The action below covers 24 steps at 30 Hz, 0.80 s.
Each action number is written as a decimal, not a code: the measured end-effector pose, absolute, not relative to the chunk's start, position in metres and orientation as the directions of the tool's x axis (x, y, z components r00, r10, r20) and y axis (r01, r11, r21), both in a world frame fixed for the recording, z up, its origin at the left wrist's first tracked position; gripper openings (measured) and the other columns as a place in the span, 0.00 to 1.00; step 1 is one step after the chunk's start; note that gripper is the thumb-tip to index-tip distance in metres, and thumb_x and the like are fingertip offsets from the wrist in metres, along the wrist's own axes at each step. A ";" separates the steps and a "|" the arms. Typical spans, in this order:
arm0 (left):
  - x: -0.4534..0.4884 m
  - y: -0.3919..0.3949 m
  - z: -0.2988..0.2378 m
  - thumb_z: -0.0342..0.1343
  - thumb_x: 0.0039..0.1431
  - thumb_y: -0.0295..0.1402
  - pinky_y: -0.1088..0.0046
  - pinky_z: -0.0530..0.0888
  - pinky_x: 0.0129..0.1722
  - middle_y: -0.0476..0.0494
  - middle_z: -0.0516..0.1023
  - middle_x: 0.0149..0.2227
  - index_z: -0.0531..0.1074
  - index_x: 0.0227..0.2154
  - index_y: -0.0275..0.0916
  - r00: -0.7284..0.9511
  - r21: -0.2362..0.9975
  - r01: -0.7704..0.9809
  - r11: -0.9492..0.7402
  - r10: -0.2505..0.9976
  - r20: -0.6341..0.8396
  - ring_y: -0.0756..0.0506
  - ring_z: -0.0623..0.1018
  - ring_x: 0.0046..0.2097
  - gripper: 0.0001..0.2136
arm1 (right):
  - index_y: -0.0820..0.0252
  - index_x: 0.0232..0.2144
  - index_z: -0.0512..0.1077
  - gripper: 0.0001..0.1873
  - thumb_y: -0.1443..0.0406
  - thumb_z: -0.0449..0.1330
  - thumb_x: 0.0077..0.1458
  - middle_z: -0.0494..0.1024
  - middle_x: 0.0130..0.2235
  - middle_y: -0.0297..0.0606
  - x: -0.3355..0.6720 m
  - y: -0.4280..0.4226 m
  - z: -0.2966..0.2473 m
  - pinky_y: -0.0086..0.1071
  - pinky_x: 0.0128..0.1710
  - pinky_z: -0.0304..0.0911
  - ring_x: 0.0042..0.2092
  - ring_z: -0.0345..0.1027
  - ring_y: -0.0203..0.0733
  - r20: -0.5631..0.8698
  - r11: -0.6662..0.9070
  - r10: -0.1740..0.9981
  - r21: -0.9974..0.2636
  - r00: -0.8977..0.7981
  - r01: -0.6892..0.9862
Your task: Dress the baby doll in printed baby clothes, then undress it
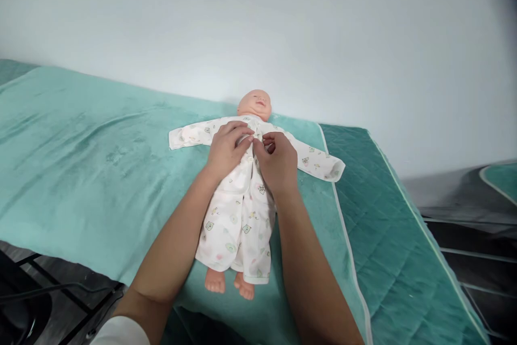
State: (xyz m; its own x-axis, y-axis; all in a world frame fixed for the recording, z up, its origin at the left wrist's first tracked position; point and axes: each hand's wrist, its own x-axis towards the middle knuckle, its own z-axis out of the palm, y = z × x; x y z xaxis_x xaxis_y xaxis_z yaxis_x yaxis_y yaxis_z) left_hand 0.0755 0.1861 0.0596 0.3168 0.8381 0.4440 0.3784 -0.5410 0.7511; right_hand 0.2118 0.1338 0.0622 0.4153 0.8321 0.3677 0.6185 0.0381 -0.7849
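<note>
A baby doll lies on its back, its head toward the wall and its bare feet toward me. It wears a white printed shirt with long sleeves spread out to both sides, and matching white trousers. My left hand rests on the chest, thumb and fingertips at the shirt's front opening. Opposite it, my right hand pinches at the same front edge with thumb and curled fingers. The fingertips of both hands almost meet near the collar. Whatever small part of the front they grip is hidden.
A light green blanket covers the bed under the doll. Darker quilted bedding shows at the right. A pale wall stands behind. Metal frame bars are at the right, and a black chair is at the lower left.
</note>
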 end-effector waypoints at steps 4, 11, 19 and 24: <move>0.076 0.194 0.064 0.58 0.64 0.32 0.63 0.66 0.65 0.44 0.78 0.55 0.78 0.37 0.43 0.331 0.834 0.262 -0.485 0.857 0.394 0.44 0.73 0.61 0.04 | 0.56 0.32 0.70 0.08 0.59 0.59 0.57 0.76 0.32 0.35 0.216 0.134 0.070 0.37 0.39 0.61 0.34 0.66 0.41 0.280 -0.030 0.853 -0.816 0.440 0.577; 0.078 0.197 0.067 0.63 0.58 0.29 0.60 0.64 0.66 0.46 0.78 0.57 0.76 0.32 0.42 0.344 0.867 0.229 -0.442 0.870 0.353 0.43 0.72 0.62 0.02 | 0.58 0.31 0.75 0.09 0.58 0.63 0.50 0.72 0.27 0.30 0.235 0.139 0.073 0.31 0.30 0.57 0.29 0.61 0.36 0.070 -0.059 0.890 -0.962 0.451 0.265; 0.079 0.196 0.068 0.59 0.62 0.29 0.61 0.68 0.63 0.43 0.78 0.57 0.76 0.32 0.42 0.340 0.846 0.258 -0.466 0.864 0.372 0.42 0.73 0.61 0.03 | 0.58 0.26 0.75 0.08 0.59 0.66 0.47 0.66 0.23 0.28 0.236 0.140 0.072 0.28 0.23 0.48 0.25 0.55 0.31 0.003 0.019 0.902 -0.999 0.431 -0.032; 0.086 0.191 0.072 0.58 0.63 0.31 0.62 0.70 0.60 0.42 0.79 0.55 0.74 0.32 0.41 0.296 0.867 0.212 -0.450 0.875 0.382 0.42 0.74 0.59 0.04 | 0.58 0.30 0.75 0.10 0.57 0.64 0.51 0.65 0.24 0.28 0.228 0.139 0.069 0.28 0.25 0.51 0.26 0.54 0.31 0.096 0.086 0.906 -0.995 0.413 0.043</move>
State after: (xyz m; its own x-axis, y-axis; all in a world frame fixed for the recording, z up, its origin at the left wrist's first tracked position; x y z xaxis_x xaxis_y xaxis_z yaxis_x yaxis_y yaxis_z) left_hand 0.0864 0.1915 0.0722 0.2960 0.8754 0.3821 0.2123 -0.4503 0.8673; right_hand 0.2282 0.1388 0.0688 0.4133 0.9055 0.0958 0.0427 0.0858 -0.9954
